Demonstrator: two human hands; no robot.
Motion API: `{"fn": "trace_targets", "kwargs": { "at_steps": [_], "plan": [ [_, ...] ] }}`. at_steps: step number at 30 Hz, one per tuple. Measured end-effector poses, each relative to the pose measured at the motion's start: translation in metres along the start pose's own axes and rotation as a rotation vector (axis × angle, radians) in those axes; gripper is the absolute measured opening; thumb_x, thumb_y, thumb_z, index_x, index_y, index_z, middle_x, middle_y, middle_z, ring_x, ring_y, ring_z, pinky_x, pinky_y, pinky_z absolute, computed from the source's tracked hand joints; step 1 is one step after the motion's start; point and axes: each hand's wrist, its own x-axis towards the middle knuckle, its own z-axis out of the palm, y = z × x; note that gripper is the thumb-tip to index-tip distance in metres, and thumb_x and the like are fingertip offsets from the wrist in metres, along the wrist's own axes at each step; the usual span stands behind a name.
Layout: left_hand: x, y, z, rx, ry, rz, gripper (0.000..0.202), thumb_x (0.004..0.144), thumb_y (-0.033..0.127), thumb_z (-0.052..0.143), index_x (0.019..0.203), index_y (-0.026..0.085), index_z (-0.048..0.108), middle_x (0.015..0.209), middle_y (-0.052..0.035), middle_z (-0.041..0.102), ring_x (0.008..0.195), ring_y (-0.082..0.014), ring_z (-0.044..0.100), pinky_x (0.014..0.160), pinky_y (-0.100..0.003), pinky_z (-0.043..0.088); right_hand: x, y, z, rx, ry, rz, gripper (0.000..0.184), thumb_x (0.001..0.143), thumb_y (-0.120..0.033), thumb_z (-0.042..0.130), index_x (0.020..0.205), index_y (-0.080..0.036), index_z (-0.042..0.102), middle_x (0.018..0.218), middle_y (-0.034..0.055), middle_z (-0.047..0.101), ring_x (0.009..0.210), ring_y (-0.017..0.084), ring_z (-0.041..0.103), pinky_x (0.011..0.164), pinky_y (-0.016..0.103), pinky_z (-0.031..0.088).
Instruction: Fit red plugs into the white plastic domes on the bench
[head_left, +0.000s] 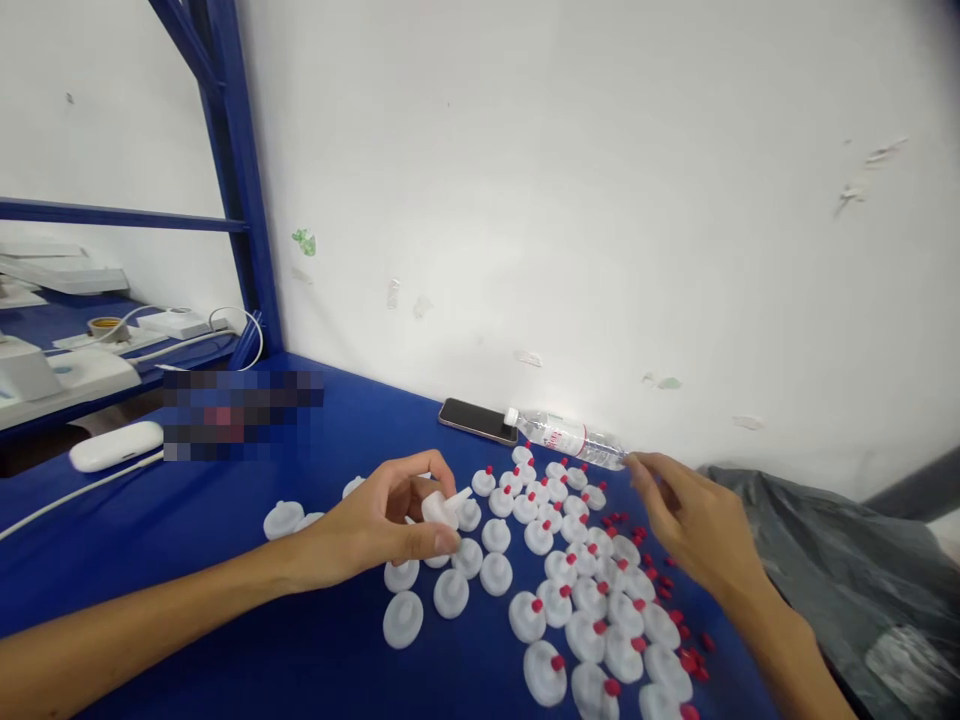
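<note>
My left hand (416, 510) pinches a white plastic nozzle cap (441, 510), its narrow spout pointing up and to the right. Below and around that hand lie several bare white nozzle caps (451, 593) without red tips. To the right, a large group of white nozzle caps (589, 597) carries small red tips (558, 663) on the spouts. My right hand (686, 510) hovers above the loose red tips (649, 573), near the base of the bottle. Its fingers are curled together, and whatever they may hold is hidden.
A clear plastic bottle (562, 437) lies on its side along the wall, beside a dark phone (478, 420). A dark plastic bag (817, 560) is at the right edge. White adapters with cables (116, 446) and a blue metal frame (247, 180) stand left.
</note>
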Motion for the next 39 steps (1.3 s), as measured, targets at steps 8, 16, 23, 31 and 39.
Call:
{"fn": "trace_targets", "kwargs": {
  "at_steps": [8,16,23,31,39],
  "plan": [
    [0.000,0.006,0.002,0.126,0.043,0.041,0.056,0.082,0.066,0.071,0.109,0.017,0.066,0.074,-0.0014,0.065,0.056,-0.0101,0.044,0.047,-0.019,0.034,-0.004,-0.027,0.007,0.088,0.030,-0.218,0.018,0.101,-0.027,0.048,0.088,-0.026,0.060,0.075,0.0014,0.067,0.059,0.018,0.063,0.056,0.032,0.043],
    [-0.002,0.000,0.008,0.219,0.021,0.045,0.041,0.082,0.048,0.078,0.109,0.020,0.068,0.072,0.0014,0.064,0.058,-0.0116,0.052,0.050,-0.021,0.039,-0.011,-0.062,0.007,0.103,0.094,-0.458,0.028,0.097,-0.017,0.052,0.070,-0.024,0.049,0.057,-0.0052,0.048,0.043,0.012,0.043,0.046,0.029,0.032],
    [-0.001,-0.009,0.012,0.214,0.005,-0.031,0.048,0.076,0.045,0.085,0.105,0.021,0.056,0.075,0.0031,0.066,0.056,-0.0105,0.053,0.050,-0.022,0.036,-0.019,-0.089,0.008,0.156,0.019,-0.583,0.027,0.099,-0.017,0.046,0.076,-0.021,0.059,0.063,-0.0013,0.063,0.048,0.013,0.057,0.047,0.030,0.036],
    [-0.006,-0.010,0.018,0.342,0.063,0.037,0.043,0.075,0.040,0.087,0.100,0.022,0.058,0.077,0.0053,0.063,0.064,-0.0104,0.052,0.054,-0.020,0.038,-0.031,-0.112,0.011,0.136,0.062,-0.640,0.030,0.106,-0.036,0.038,0.111,-0.022,0.064,0.070,-0.0038,0.069,0.047,0.014,0.061,0.046,0.031,0.037],
    [-0.012,-0.009,0.019,0.509,0.074,0.187,0.045,0.080,0.050,0.080,0.113,0.023,0.065,0.092,0.0007,0.064,0.073,-0.0142,0.049,0.059,-0.024,0.039,-0.028,-0.106,0.013,0.168,0.012,-0.618,0.032,0.108,-0.029,0.036,0.094,-0.023,0.063,0.066,-0.0059,0.063,0.049,0.012,0.058,0.048,0.031,0.030]
  ]
}}
